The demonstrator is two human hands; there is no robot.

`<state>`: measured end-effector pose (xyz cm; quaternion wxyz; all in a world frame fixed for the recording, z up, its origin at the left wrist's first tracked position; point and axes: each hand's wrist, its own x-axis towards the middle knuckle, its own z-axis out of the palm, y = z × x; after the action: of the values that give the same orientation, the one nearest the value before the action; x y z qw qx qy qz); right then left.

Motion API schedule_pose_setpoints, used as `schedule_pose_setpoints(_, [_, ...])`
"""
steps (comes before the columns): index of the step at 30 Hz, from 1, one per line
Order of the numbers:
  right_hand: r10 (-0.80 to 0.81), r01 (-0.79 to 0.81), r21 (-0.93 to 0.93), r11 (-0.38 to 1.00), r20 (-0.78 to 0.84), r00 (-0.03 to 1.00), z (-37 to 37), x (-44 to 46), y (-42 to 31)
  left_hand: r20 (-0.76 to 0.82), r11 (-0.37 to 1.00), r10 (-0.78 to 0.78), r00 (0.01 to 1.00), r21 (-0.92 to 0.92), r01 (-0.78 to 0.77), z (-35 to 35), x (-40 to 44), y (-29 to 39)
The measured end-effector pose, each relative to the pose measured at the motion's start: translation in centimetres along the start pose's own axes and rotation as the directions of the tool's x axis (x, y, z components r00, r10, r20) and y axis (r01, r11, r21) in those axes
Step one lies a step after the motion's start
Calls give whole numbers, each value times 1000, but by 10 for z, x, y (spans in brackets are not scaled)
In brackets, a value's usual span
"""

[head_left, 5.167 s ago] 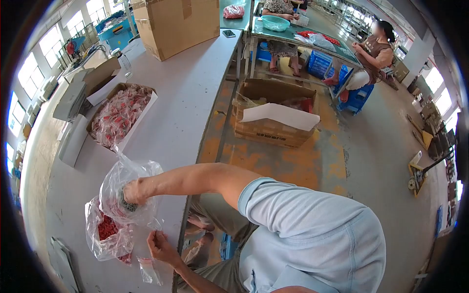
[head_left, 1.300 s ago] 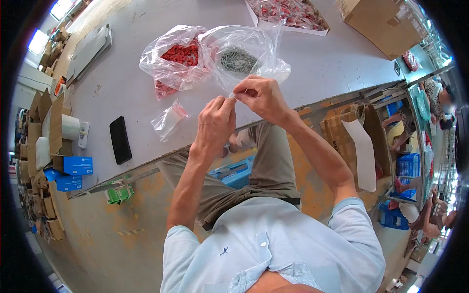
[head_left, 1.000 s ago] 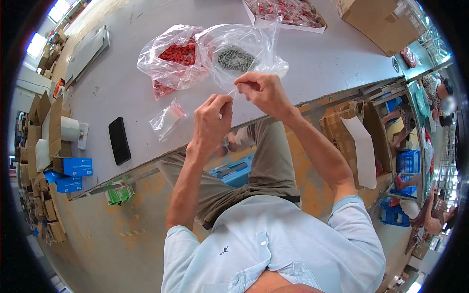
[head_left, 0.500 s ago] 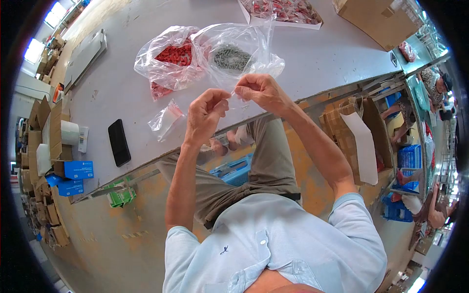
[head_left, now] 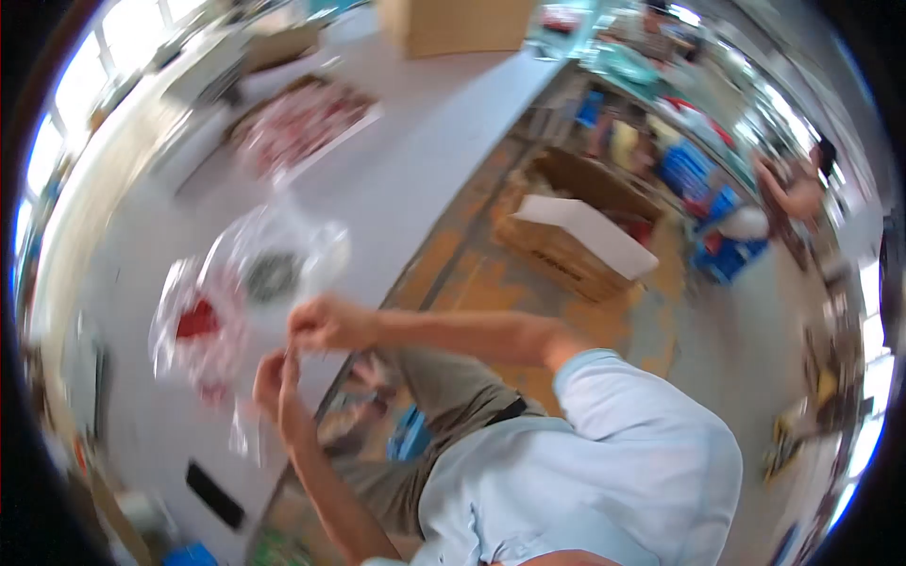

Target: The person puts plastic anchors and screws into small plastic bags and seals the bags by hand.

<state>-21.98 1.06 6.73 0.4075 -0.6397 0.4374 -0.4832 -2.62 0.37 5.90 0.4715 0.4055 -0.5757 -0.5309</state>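
My left hand [head_left: 276, 389] and my right hand [head_left: 332, 324] meet above the table's near edge, fingertips pinched close together. Blur hides whatever small thing lies between them. Just beyond my hands stands an open clear plastic bag of grey metal screws [head_left: 272, 276]. Beside it, to the left, another clear bag holds small red plastic pieces [head_left: 198, 321]. A small clear zip bag [head_left: 247, 434] lies near my left wrist.
A black phone [head_left: 215, 494] lies on the table [head_left: 123, 396]. Farther back are a shallow box of red packets [head_left: 307, 127] and a cardboard box [head_left: 458, 26]. An open carton [head_left: 566, 250] stands on the floor at right. Another person [head_left: 797, 193] is at far right.
The camera view has swung to the right, so the table and bags appear shifted left and turned. My hands remain close together, fingers still pinched.
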Motion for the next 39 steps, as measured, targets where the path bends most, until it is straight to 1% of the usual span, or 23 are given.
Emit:
schedule_pose_setpoints(2, [-20,20,121,992,6,1000,0,-2,3,7,1000,-25,1000,-1,25,5,-2,4])
schedule_pose_setpoints(3, [12,-13,137,991,5,1000,-2,-4,2,9,999,-51,999,8,51,5,1,0])
schedule_pose_setpoints(4, [6,-3,122,992,-29,1000,-5,-9,-3,43,999,-37,998,4,37,9,0,1])
schedule_pose_setpoints(6, [38,-40,136,990,17,999,-9,-11,-6,-3,997,-58,998,-57,58,13,-1,-1])
schedule_pose_setpoints(8, [19,-16,150,989,-15,1000,-11,-12,-4,37,995,-37,999,-87,40,13,1,-6])
schedule_pose_setpoints(12, [1,1,159,987,-14,1000,-18,-17,-1,72,997,-47,996,-54,51,24,-1,-1])
schedule_pose_setpoints(14, [58,-60,154,986,19,998,-21,-21,-5,82,997,-55,995,-48,59,28,-1,1])
schedule_pose_setpoints(20, [73,-75,171,982,20,997,-26,-27,-1,111,999,-35,993,-38,39,30,1,-3])
schedule_pose_setpoints(22, [69,-72,181,981,19,997,-27,-28,0,139,998,-52,989,-15,54,29,2,-3])
schedule_pose_setpoints(27, [52,-52,206,977,8,999,-26,-30,4,149,996,-61,987,-54,70,31,1,-4])
schedule_pose_setpoints(29, [76,-75,219,973,7,997,-26,-31,3,141,994,-62,988,-79,74,32,1,-5])
schedule_pose_setpoints(33, [99,-106,225,969,40,994,-26,-35,3,171,997,-64,983,-31,70,29,2,-8])
schedule_pose_setpoints(35, [156,-162,227,960,45,987,-26,-38,0,174,997,-68,982,-20,72,28,2,-10])
schedule_pose_setpoints(36, [155,-161,227,960,44,987,-25,-38,3,178,998,-60,982,-20,64,27,2,-11])
schedule_pose_setpoints(38, [98,-103,272,957,31,995,-22,-40,10,183,998,-51,982,-20,55,27,2,-11])
schedule_pose_setpoints(39, [97,-102,272,957,31,995,-21,-40,11,188,996,-68,980,-44,78,28,2,-10])
